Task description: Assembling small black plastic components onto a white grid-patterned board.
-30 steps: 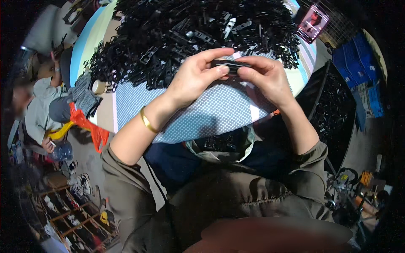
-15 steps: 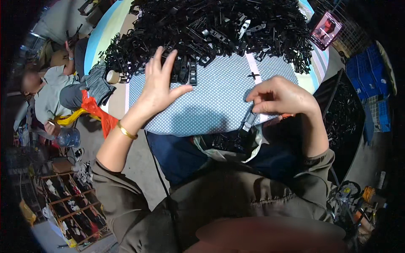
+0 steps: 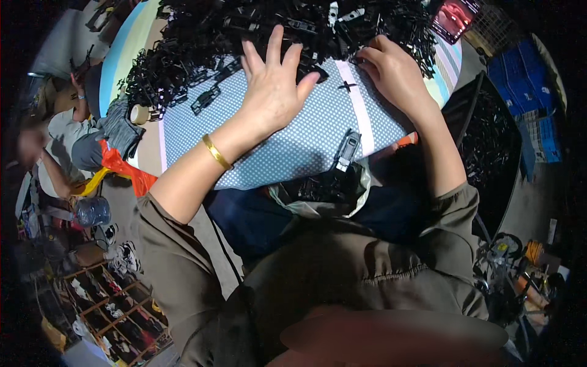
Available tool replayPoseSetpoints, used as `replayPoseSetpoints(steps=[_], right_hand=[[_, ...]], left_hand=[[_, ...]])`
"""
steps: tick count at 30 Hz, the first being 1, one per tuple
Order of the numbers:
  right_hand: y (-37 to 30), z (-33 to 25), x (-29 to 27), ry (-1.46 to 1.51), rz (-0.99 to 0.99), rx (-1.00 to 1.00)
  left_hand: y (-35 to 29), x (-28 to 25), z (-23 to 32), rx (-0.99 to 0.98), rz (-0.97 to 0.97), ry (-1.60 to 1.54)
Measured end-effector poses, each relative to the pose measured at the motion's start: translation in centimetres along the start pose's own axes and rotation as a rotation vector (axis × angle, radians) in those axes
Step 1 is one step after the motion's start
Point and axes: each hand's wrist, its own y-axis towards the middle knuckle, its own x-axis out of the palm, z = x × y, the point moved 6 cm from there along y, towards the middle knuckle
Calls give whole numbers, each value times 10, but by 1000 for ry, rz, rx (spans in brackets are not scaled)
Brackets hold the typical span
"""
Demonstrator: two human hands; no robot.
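Note:
My left hand point(image 3: 273, 88), a gold bangle at its wrist, lies with fingers spread over the near edge of a big heap of black plastic parts point(image 3: 202, 37). At the heap's right front, my right hand point(image 3: 396, 73) has its fingers curled together; whatever they pinch, if anything, is hidden. A grey and black part shaped like a toy car point(image 3: 349, 148) rests by itself at the table's front edge. Between the hands lies a small black cross-shaped piece point(image 3: 347, 86). Another dark part point(image 3: 206, 99) sits left of my left hand.
A dotted blue-grey cloth point(image 3: 195, 137) covers the near table. Below its edge, an open bag point(image 3: 364, 199) of dark parts sits at my lap. A tape roll point(image 3: 139, 114) lies on the left, a phone point(image 3: 454, 18) stands far right. Another person point(image 3: 58, 147) sits at left.
My right hand has left the toy-car part at the front edge and reached forward to the heap. My left hand has shifted right and forward along the heap's edge.

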Motion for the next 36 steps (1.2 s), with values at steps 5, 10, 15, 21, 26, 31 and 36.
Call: replayPoseSetpoints(steps=[5,10,15,21,26,31,36], right_hand=[[-3,-7,-9,-12,40,-101],[-4,-12,-18,156,2,-69],[-5,-13,-20,684,-45,167],[-8,-22,-24,1221,-90,307],[-12,-34,-20,1357,53,245],[-9,-43,-23,930,154,68],[-8,-57,-30,695,274,-40]], left_hand=[[3,-16,-1,3,-46,70],[1,-31,-6,134,72,-5],[3,-55,6,172,290,68],[3,-40,-10,-196,137,-882],[-3,-6,0,-457,-278,-1478],[-5,4,6,-486,-282,-1606],[-8,5,5,-446,-318,-1578]])
